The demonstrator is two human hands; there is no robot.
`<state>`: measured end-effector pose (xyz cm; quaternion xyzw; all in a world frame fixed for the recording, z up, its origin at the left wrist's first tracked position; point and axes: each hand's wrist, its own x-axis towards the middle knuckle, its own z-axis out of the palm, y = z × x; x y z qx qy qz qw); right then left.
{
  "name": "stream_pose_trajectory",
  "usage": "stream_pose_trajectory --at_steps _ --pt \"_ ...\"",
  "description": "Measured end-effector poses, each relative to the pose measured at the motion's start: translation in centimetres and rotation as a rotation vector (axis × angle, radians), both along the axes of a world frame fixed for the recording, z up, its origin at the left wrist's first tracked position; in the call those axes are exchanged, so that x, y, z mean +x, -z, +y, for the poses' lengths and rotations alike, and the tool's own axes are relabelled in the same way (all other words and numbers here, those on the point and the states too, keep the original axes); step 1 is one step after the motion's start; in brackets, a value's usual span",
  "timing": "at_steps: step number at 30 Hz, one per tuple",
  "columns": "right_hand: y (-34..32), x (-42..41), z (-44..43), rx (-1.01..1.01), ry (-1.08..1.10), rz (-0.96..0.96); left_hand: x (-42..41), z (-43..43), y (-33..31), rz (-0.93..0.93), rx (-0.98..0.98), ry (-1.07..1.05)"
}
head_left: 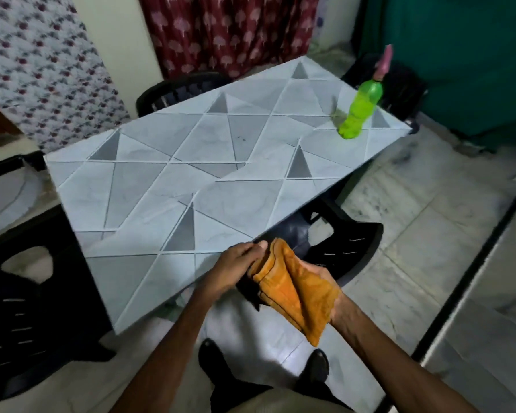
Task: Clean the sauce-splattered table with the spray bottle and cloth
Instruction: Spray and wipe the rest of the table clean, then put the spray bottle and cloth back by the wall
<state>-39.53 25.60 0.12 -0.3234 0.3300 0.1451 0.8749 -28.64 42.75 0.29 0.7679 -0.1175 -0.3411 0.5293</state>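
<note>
A folded orange cloth (295, 290) is held in front of me, just off the near corner of the table (149, 186). My left hand (236, 266) pinches its upper left edge. My right hand (325, 278) lies under the cloth and cups its right side. The table top has a grey triangle pattern, with a few small dark specks (241, 138) near its middle. A green spray bottle (359, 111) with a pink nozzle stands upright at the table's far right corner, well away from both hands.
Black plastic chairs stand around the table: one at the near left (33, 293), one tucked under the near right edge (334, 242), one at the far side (176, 90), one behind the bottle (399, 84). My shoes (215, 362) are on the marble floor.
</note>
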Motion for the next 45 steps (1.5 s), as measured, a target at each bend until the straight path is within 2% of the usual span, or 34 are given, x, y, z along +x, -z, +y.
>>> stream_pose_trajectory --at_steps 4,6,10,13,15,18,20,27,30,34,38,43,45 --pt "-1.6 -3.3 -8.7 -0.021 -0.040 -0.032 -2.0 -9.8 0.4 -0.090 0.128 0.149" --pt "-2.1 -4.6 -12.9 -0.012 -0.074 -0.008 -3.0 -14.2 0.5 -0.147 0.151 0.123" --pt "-3.4 -7.4 -20.9 0.008 -0.064 0.018 -5.0 -21.2 -0.6 -0.144 0.119 -0.003" --pt "-4.7 -8.5 -26.1 -0.065 -0.222 -0.083 -5.1 -26.3 -1.6 -0.181 0.108 -0.033" --pt "-4.6 -7.9 -28.4 -0.209 -0.366 -0.144 -4.6 -29.2 -2.6 -0.199 0.118 -0.023" --pt "-4.5 -5.7 -32.3 -0.368 -0.410 -0.136 -3.2 -34.0 -4.2 -0.285 0.141 -0.001" --pt "-4.5 -4.2 -34.5 -0.404 -0.384 -0.110 -2.0 -36.0 -4.8 -0.317 0.126 -0.009" --pt "-3.7 2.4 -44.0 -0.237 -0.159 -0.048 5.0 -44.3 -5.1 -0.343 -0.025 -0.032" --pt "-4.1 6.1 -48.5 -0.175 -0.040 -0.019 9.5 -47.7 -5.2 -0.343 -0.081 -0.151" --pt "-6.6 12.0 -54.0 -0.151 0.064 -0.091 16.8 -51.5 -5.2 -0.395 -0.106 -0.374" --pt "-7.4 17.9 -57.8 -0.211 0.028 -0.131 23.6 -53.9 -5.5 -0.458 -0.073 -0.473" --pt "-7.1 25.0 -61.5 -0.233 -0.061 -0.137 30.5 -56.5 -4.5 -0.445 0.036 -0.382" --pt "-6.8 27.9 -62.8 -0.228 -0.117 -0.135 32.4 -57.8 -3.8 -0.505 0.111 -0.380"
